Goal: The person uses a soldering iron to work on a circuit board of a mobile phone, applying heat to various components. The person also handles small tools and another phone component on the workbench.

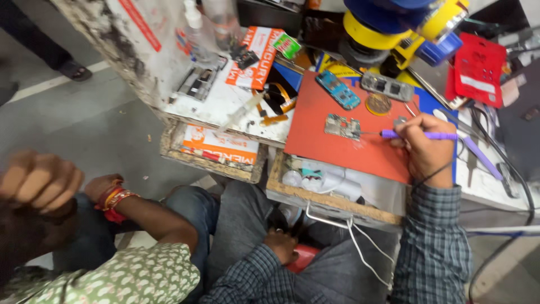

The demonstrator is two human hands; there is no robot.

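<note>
My right hand [426,147], in a plaid sleeve, grips a purple pen-shaped tool [433,135] with a black cord. The tool's thin tip points left at a small circuit board [342,127] lying on a red mat [337,152]. On the mat's far edge lie a blue phone frame [337,89], a grey phone part [387,86] and a round brass disc [378,104]. My left hand [281,245] rests low on my lap beside a red object [304,258], its fingers curled and partly hidden.
A person in a floral shirt [129,276] sits at my left, with a raised fist [39,180] and a red-banded wrist [112,197]. Two open drawers [332,204] [174,151] jut from the bench. An orange box [256,56], a syringe [242,111], tape rolls [382,25], a red packet [478,67] and cables [509,174] crowd the bench.
</note>
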